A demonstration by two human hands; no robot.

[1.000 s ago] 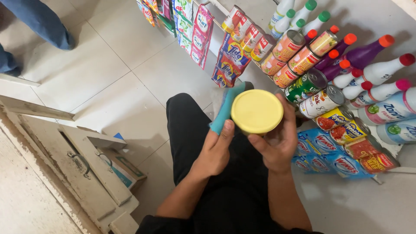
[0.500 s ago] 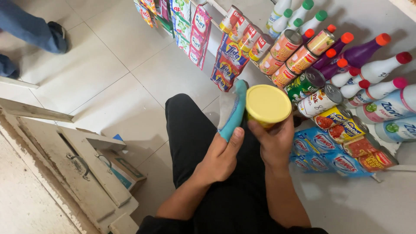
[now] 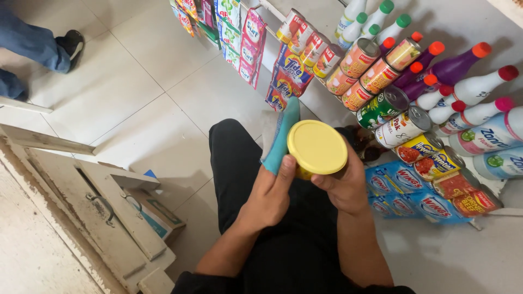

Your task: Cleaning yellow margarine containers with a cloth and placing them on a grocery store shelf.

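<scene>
While a yellow-lidded can [image 3: 317, 148] is gripped in the right hand [image 3: 342, 185], a teal cloth [image 3: 283, 136], pinched by the left hand [image 3: 268, 197], is seemingly best pressed flat against its side.

2 hands show: the left hand [image 3: 267, 198] at 6 o'clock and the right hand [image 3: 340, 185] just toward 3 o'clock of it. Between them are 1 yellow-lidded tin [image 3: 317, 148] and 1 teal cloth [image 3: 283, 136]. On the shelf [image 3: 468, 22] toward 2 o'clock stand 3 green-capped white bottles [image 3: 376, 16], 2 purple bottles [image 3: 452, 65] and 3 peach-labelled cans [image 3: 359, 57]. At 10 o'clock, 1 black shoe [image 3: 71, 43] of another person shows on the floor [image 3: 136, 109].
</scene>
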